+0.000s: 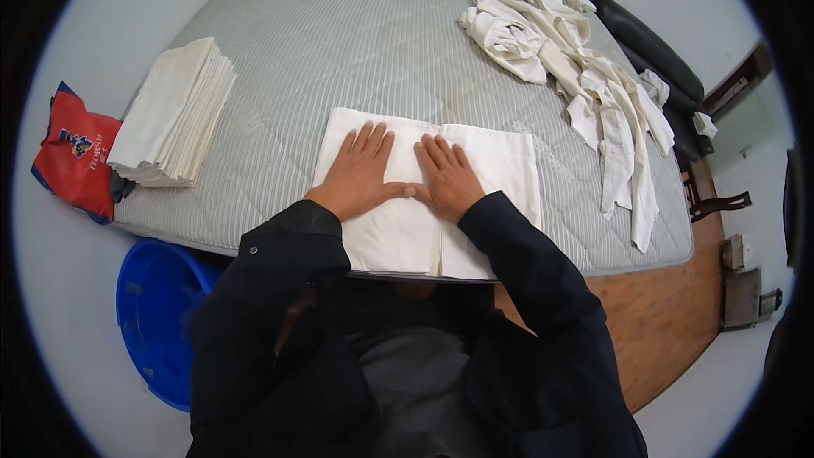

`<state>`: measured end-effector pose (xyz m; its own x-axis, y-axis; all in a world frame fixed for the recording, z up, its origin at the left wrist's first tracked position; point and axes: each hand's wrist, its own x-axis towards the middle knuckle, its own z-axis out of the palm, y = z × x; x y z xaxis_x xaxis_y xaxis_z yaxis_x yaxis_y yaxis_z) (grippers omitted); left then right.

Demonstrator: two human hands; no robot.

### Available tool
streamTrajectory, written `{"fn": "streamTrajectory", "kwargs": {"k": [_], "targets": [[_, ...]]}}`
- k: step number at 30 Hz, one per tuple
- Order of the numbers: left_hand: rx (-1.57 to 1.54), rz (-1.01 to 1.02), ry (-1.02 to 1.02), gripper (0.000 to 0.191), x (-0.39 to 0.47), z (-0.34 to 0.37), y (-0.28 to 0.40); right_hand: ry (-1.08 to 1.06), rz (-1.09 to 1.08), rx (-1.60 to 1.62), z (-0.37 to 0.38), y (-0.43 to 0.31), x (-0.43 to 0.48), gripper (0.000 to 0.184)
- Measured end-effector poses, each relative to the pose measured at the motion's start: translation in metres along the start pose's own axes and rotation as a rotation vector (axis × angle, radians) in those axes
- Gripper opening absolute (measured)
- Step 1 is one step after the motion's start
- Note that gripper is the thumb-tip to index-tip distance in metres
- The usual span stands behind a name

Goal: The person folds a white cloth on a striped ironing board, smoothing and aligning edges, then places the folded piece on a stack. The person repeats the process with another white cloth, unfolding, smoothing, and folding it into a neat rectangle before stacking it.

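A white cloth [394,235] lies folded flat at the near edge of a striped mattress [305,57], its two side panels meeting along a seam right of the middle. My left hand [365,172] rests palm down on the left panel, fingers slightly spread. Beside it my right hand [448,175] presses flat near the seam, and the two thumbs touch. Neither hand grips anything. At the left side of the mattress stands a thick stack of folded white cloths [175,114].
Loose crumpled white cloths [591,83] spread along the mattress's right side. A red and blue bag [73,152] sits beyond the stack; a blue plastic tub [156,324] stands below it. To the right are a black sofa [648,44], a wooden chair [715,205] and wooden floor [661,305].
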<state>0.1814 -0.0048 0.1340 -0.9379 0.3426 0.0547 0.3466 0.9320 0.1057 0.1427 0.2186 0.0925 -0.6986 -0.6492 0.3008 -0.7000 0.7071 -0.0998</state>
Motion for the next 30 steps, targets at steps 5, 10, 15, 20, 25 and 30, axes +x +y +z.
{"fn": "streamTrajectory", "kwargs": {"k": [5,10,15,20,25,30], "targets": [[-0.094,-0.014,0.029,0.113,-0.001,0.018,-0.007,-0.082,0.06,0.116,-0.011,-0.003,-0.004,0.082],[-0.172,-0.162,0.128,0.099,-0.036,-0.012,-0.027,-0.064,0.1,0.013,-0.049,0.027,-0.037,0.085],[-0.389,-0.419,0.16,0.071,-0.079,-0.034,-0.043,-0.199,0.225,-0.009,-0.047,0.047,-0.083,0.085],[-0.845,-0.581,0.003,0.052,-0.075,-0.044,-0.054,-0.204,0.223,-0.023,-0.06,0.042,-0.072,0.079],[-1.087,-0.567,-0.127,0.045,-0.063,-0.06,-0.049,-0.086,0.165,0.495,-0.101,0.018,-0.044,0.06],[-1.313,-0.394,-0.043,0.046,-0.037,-0.086,0.005,-0.287,0.46,1.114,-0.126,-0.004,-0.01,0.067]]}}
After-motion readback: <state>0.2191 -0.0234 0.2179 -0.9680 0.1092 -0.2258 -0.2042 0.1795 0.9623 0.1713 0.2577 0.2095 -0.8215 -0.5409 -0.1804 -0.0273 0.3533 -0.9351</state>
